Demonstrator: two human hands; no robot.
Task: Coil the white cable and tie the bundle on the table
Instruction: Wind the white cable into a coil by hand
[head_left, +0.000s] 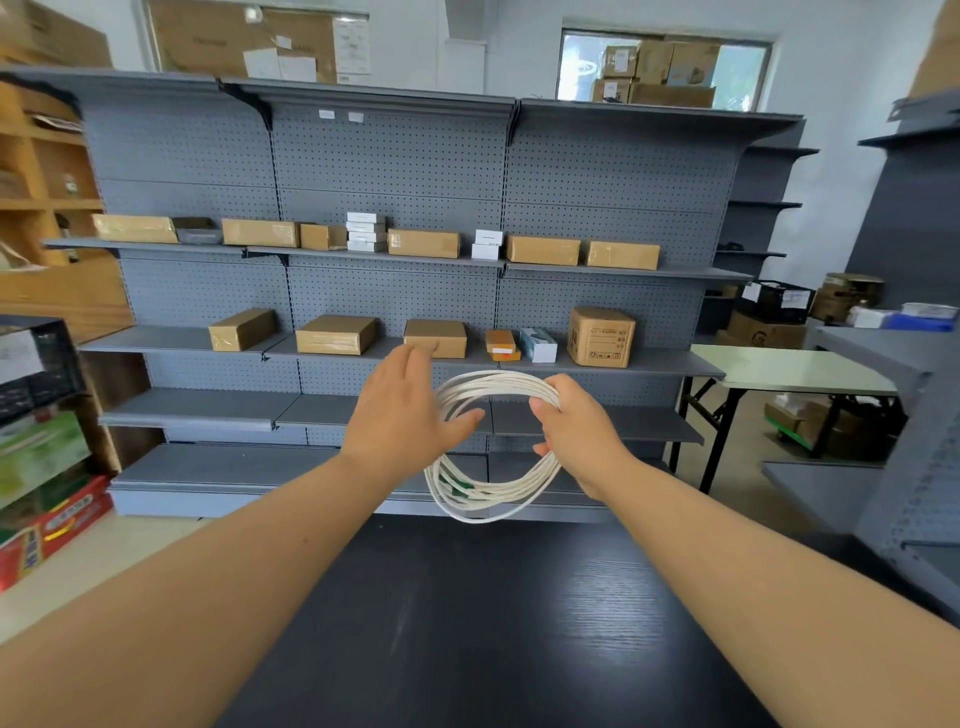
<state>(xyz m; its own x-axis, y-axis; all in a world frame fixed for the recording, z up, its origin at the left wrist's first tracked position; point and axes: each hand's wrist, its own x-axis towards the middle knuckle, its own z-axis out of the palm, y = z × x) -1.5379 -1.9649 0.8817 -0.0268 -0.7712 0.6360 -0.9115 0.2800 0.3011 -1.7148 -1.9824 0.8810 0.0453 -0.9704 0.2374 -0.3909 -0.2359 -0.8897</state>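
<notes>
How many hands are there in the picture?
2. The left hand is open at the left side of the white cable; the right hand grips its right side. None seem hidden.

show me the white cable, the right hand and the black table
white cable (493, 384): head view, top arc of the coil
right hand (576, 431): head view, back of the hand
black table (467, 623): head view, bare top

Cable coil (485, 384) above table (467, 623) far edge, shelves (208, 410) w/ boxes (335, 335) behind, side table (789, 369) right
</notes>
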